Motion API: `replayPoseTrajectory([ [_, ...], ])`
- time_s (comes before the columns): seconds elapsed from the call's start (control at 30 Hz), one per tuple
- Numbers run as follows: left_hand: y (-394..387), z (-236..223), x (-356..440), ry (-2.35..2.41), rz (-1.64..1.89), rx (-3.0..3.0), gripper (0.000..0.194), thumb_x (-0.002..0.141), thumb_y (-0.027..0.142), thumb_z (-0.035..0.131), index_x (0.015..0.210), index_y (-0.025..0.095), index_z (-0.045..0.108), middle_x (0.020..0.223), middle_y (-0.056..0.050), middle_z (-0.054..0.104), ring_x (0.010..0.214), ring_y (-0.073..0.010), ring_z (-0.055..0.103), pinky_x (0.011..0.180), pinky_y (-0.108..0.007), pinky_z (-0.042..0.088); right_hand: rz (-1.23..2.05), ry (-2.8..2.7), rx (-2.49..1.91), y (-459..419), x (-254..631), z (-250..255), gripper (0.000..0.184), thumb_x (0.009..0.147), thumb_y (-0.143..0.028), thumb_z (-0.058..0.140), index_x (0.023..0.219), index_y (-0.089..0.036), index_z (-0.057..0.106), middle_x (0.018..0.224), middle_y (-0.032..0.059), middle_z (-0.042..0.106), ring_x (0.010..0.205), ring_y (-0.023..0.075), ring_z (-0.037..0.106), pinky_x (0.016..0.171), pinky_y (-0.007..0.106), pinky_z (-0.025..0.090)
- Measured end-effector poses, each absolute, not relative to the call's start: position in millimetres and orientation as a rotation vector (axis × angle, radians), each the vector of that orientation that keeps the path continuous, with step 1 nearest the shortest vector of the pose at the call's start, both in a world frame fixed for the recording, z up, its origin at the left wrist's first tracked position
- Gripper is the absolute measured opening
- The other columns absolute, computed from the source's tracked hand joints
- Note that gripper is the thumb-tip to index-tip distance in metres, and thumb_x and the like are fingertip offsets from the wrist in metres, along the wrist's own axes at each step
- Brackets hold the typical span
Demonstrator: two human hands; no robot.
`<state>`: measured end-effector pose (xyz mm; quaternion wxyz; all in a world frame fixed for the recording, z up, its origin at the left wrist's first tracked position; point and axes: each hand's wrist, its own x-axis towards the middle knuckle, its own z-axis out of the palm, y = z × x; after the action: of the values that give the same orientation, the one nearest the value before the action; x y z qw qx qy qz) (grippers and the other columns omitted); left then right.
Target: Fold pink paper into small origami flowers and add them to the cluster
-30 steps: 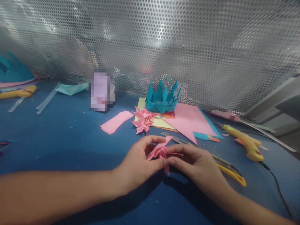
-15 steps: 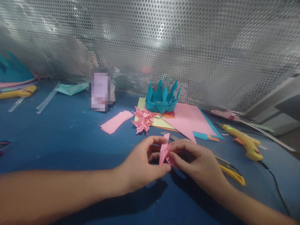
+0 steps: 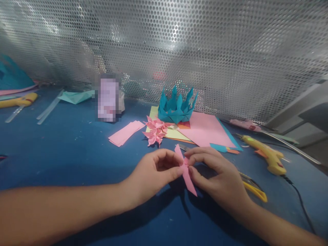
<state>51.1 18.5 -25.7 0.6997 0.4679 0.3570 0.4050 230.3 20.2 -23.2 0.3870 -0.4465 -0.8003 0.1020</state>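
Note:
A folded pink paper piece (image 3: 189, 181) is held between my two hands above the blue table. My left hand (image 3: 156, 172) pinches its middle from the left between thumb and fingers. From the other side, the thumb and fingertips of my right hand (image 3: 214, 171) close on the piece's crumpled part. One flat end points up and away, the other down toward me. Just beyond lie several folded pink paper flowers (image 3: 155, 131) and a stack of pink paper strips (image 3: 126, 133). A yellow cutter (image 3: 255, 191) lies partly hidden behind my right hand.
A teal folded-paper crown (image 3: 176, 111) stands on coloured sheets (image 3: 207, 128) at the back. On the right is a yellow glue gun (image 3: 265, 153) with its cable; another glue gun (image 3: 22, 100) and glue sticks (image 3: 50, 107) lie left. A phone-like, blurred object (image 3: 108, 99) stands near the perforated metal wall (image 3: 143, 44).
The pink paper piece has turned in my fingers, so its lower end now slants down to the right. My left thumb has moved up to its middle.

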Motion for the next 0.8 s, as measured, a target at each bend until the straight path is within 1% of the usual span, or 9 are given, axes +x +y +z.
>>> replayPoseTrajectory([
  [0.27,20,-24,50,0.879,0.884,1.045,0.013,0.068,0.014,0.072,0.079,0.011,0.064,0.076,0.001,0.066,0.073,-0.0082,0.062,0.077,-0.023,0.049,0.192,-2.073,-1.079,19,230,-23,0.009,0.071,-0.012,0.062,0.072,-0.022,0.062,0.086,0.0018,0.068,0.082,0.0164,0.063,0.075,0.029,0.048],
  [0.43,27,-29,45,0.912,0.845,1.144,0.017,0.065,0.019,0.074,0.079,0.013,0.066,0.077,-0.001,0.069,0.074,-0.0118,0.064,0.076,-0.026,0.050,0.199,-2.091,-1.048,19,231,-24,0.010,0.069,-0.011,0.063,0.071,-0.021,0.062,0.084,0.0016,0.068,0.081,0.0154,0.062,0.075,0.028,0.048],
  [0.57,34,-29,40,0.975,0.769,1.443,0.013,0.069,0.022,0.070,0.079,0.014,0.070,0.078,-0.003,0.071,0.074,-0.0145,0.065,0.073,-0.027,0.051,0.263,-2.145,-1.049,20,232,-27,0.011,0.069,-0.010,0.063,0.070,-0.020,0.062,0.082,0.0009,0.067,0.078,0.0150,0.061,0.074,0.028,0.048],
  [0.7,37,-27,37,0.987,0.751,1.757,0.007,0.074,0.019,0.065,0.077,0.017,0.071,0.074,0.000,0.070,0.068,-0.0116,0.063,0.066,-0.022,0.049,0.305,-2.172,-1.037,22,232,-28,0.012,0.069,-0.009,0.062,0.070,-0.021,0.061,0.081,0.0004,0.066,0.078,0.0150,0.060,0.072,0.028,0.048],
  [0.8,38,-28,36,0.989,0.729,1.972,0.009,0.076,0.015,0.063,0.075,0.019,0.070,0.076,0.001,0.064,0.069,-0.0106,0.059,0.064,-0.021,0.046,0.329,-2.197,-1.042,22,231,-28,0.012,0.070,-0.008,0.062,0.069,-0.021,0.061,0.081,0.0006,0.066,0.077,0.0155,0.060,0.072,0.029,0.047],
])
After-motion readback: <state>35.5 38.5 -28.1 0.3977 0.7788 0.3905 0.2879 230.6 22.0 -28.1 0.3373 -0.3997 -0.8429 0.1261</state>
